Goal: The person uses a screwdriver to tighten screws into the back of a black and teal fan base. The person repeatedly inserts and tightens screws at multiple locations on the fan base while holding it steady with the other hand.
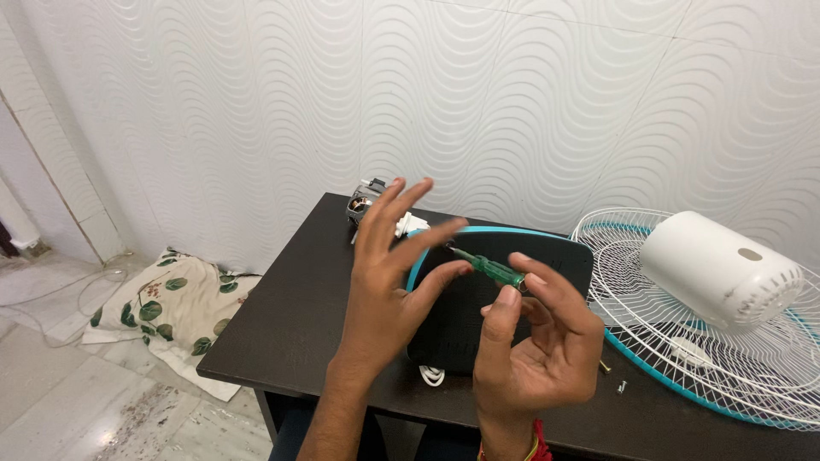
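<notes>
right hand pinches green screwdriver by its handle | shaft slants up-left, tip at left hand – fingers spread, holding nothing | both above black fan base on bench

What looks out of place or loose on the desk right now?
Two small screws lie loose near the desk's front edge, beside the fan grille. The white motor cover lies on the grille, detached.

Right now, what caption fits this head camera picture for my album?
Two hands, right hand pinching a green screwdriver, left hand open, above a dark table with fan parts.
</notes>
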